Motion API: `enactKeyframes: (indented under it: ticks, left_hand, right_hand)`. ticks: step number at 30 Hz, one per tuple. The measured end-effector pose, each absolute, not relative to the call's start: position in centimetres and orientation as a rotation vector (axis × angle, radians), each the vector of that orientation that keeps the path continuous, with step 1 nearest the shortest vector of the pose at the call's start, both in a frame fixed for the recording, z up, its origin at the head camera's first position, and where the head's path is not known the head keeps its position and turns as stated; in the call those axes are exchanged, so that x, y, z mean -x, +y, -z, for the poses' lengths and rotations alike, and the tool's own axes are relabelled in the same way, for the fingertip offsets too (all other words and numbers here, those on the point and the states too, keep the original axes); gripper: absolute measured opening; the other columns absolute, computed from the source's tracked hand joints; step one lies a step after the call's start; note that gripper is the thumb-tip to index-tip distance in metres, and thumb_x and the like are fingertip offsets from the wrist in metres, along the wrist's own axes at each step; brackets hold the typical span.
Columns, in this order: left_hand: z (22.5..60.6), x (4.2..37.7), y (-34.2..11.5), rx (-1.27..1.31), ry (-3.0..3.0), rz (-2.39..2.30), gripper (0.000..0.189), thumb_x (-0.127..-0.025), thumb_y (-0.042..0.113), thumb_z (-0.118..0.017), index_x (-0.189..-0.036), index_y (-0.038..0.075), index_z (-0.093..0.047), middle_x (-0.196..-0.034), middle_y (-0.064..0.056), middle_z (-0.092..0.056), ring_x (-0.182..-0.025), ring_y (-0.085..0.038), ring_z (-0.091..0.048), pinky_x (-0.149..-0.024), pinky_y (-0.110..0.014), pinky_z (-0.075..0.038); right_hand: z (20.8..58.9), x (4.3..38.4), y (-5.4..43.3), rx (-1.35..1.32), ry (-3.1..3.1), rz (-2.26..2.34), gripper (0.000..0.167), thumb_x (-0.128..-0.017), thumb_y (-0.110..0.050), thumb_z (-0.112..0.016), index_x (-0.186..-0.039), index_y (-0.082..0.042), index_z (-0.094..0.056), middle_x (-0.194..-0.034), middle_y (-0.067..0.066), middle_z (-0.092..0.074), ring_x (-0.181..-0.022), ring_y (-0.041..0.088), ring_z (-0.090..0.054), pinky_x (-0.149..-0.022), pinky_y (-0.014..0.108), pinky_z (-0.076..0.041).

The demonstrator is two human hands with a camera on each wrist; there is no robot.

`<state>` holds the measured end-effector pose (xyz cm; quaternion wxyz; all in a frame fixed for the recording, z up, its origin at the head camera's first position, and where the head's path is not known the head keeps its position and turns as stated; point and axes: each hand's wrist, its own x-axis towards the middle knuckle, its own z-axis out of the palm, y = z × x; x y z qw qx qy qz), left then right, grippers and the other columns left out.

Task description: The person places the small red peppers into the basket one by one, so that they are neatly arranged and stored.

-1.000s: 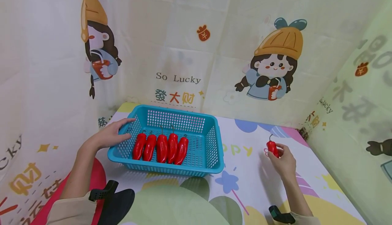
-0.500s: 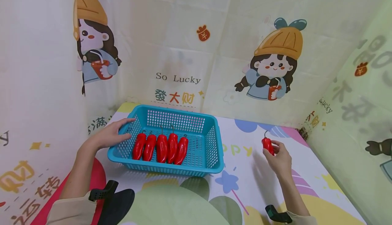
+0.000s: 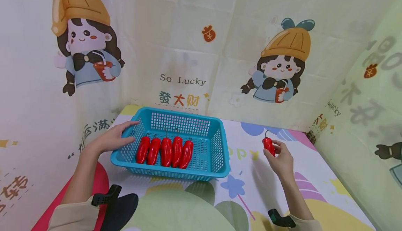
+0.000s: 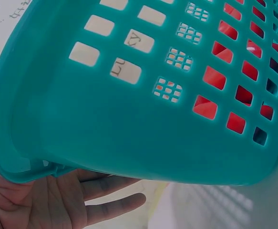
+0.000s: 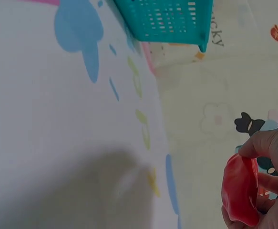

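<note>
My left hand [image 3: 111, 139] holds the left rim of a blue-green plastic basket [image 3: 201, 171], with thumb and forefinger over the edge. In the left wrist view, two straight fingers [image 4: 115, 206] show outside the basket wall [image 4: 105, 133]; the thumb is hidden there. Several glossy red chili peppers [image 3: 166, 152] lie side by side inside the basket, left of its middle. Off to the right, my right hand [image 3: 282, 160] pinches another red chili pepper [image 3: 268, 146], stem up, above the tabletop. The right wrist view shows this pepper [image 5: 240, 191] between thumb and fingers.
A patterned cloth [image 3: 242, 203] covers the table. Printed sheets [image 3: 226, 70] rise behind it and on both sides, close to the basket's back and left. Inside the basket, bare floor [image 3: 202, 154] shows right of the peppers.
My right hand has moved left toward the basket with the chili pepper, raising it slightly. The left hand and basket stay put. The left-hand sheet has shifted, showing more of its printed figure.
</note>
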<state>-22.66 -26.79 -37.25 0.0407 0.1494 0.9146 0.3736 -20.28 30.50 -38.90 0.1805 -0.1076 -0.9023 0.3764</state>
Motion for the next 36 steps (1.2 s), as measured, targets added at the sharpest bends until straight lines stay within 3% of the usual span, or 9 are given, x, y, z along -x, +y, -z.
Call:
enactKeyframes:
  ticks: [20,36]
  left_hand:
    - [37.4,22.7,-26.7,-0.417,2.804,-1.130,0.080,-0.093,0.021,-0.072,-0.158,0.002,-0.029,-0.151,-0.038,-0.034,-0.131,-0.060,-0.039,-0.080,-0.057,-0.061]
    - [37.3,22.7,-26.6,-0.419,2.796,-1.144,0.080,-0.093,0.021,-0.072,-0.158,0.002,-0.029,-0.151,-0.038,-0.034,-0.131,-0.060,-0.040,-0.080,-0.056,-0.061]
  right_hand:
    - [38.0,20.4,27.0,0.181,-2.527,-1.156,0.063,-0.092,-0.019,-0.075,-0.147,-0.004,-0.047,-0.137,0.025,-0.058,-0.121,0.040,-0.057,-0.091,0.051,-0.059]
    - [37.5,20.8,25.0,0.139,-2.525,-1.201,0.064,-0.093,-0.021,-0.075,-0.148,-0.007,-0.046,-0.140,0.020,-0.057,-0.123,0.036,-0.057,-0.095,0.053,-0.057]
